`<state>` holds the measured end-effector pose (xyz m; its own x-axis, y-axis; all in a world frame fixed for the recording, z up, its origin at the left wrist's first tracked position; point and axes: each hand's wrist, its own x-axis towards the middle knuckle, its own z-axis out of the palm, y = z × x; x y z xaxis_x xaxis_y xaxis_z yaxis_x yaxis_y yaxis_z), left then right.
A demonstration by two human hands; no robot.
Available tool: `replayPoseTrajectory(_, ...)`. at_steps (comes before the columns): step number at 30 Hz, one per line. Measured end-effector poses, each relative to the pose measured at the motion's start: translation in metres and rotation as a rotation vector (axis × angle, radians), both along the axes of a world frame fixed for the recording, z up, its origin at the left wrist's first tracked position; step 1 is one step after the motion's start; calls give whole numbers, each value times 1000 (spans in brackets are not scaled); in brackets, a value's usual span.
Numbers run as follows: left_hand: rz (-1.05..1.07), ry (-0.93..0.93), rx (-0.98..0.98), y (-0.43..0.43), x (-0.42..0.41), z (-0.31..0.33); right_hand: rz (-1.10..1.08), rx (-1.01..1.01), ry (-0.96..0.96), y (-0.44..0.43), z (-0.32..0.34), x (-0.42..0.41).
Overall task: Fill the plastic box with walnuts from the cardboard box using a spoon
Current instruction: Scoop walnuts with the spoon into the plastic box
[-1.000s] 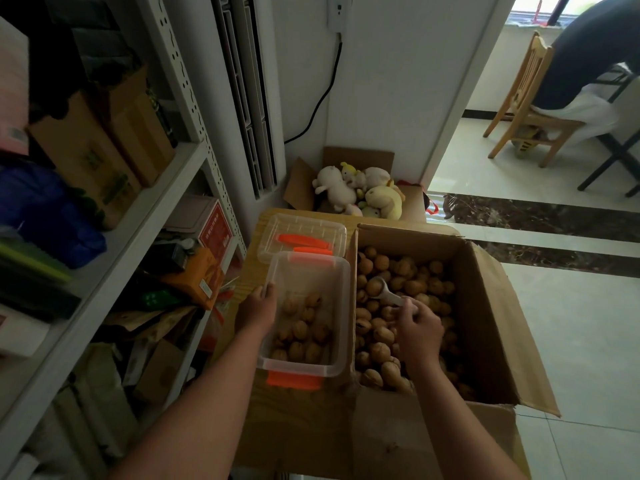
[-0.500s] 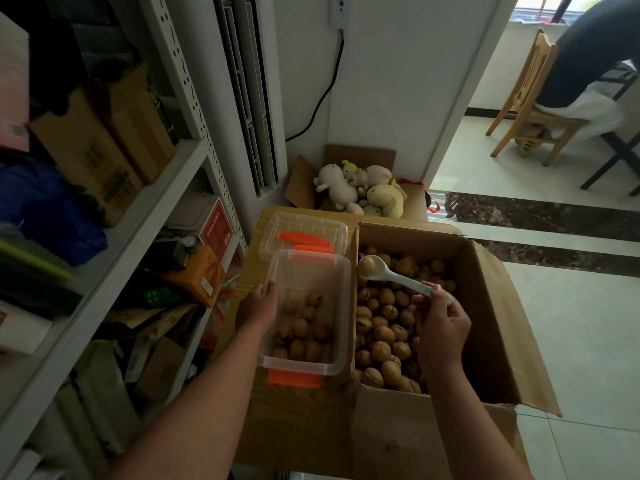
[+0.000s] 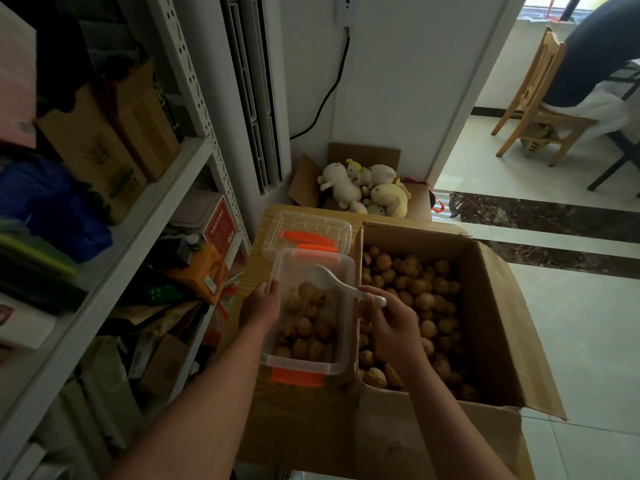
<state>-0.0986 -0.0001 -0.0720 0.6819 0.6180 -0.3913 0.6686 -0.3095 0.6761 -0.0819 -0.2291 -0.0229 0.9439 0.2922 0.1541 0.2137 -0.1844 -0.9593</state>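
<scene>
Spoon [image 3: 341, 284], judged light, stiff and slick, pinched at the handle end by the right hand [image 3: 391, 323], bowl over the plastic box [image 3: 311, 368] at the worktop's [image 3: 256, 268] right edge. Left hand [image 3: 259, 303] grips the box's left wall. Walnuts [image 3: 424, 301], hard and rolling, likely tip off easily.

the plastic box [image 3: 304, 367] is clear, smooth plastic with a faint gloss. its latches [image 3: 298, 375] are opaque orange plastic. the lid [image 3: 308, 223] behind it is the same clear plastic. the spoon [image 3: 332, 282] is white and glossy, plastic or ceramic, hard to tell which. the walnuts [image 3: 415, 285] have matt, wrinkled tan shells. the cardboard box [image 3: 498, 323] is matt brown board. the tabletop [image 3: 258, 265] shows pale wood grain. the plush toys [image 3: 363, 188] are fuzzy cloth. the floor [image 3: 588, 323] is glossy tile. the shelf [image 3: 194, 81] is grey painted, perforated metal. the chair [image 3: 533, 98] is light wood.
</scene>
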Motion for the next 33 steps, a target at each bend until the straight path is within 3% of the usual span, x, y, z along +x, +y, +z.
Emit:
replayPoseTrajectory(4, 8, -15, -7, -1, 0, -1, -25, 23, -33, -3, -4, 2)
replayPoseTrajectory(9, 13, -12, -12, -1, 0, 1, -312, 111, -165, -26, 5, 15)
replayPoseTrajectory(14, 9, 12, -5, 1, 1, -1, -485, -132, -264, -49, -4, 21)
replayPoseTrajectory(18, 6, 11, -6, 0, 1, 0, -470, -373, -278, -52, -16, 17)
replayPoseTrajectory(23, 0, 12, 3, -1, 1, 1, -282, -553, -253, -51, -26, 14)
replayPoseTrajectory(26, -6, 16, 7, -1, 0, 1, -210, -564, -207, -50, -31, 16)
replayPoseTrajectory(33, 4, 15, 4, 0, 0, -1, -392, -445, -139, -55, -29, 18)
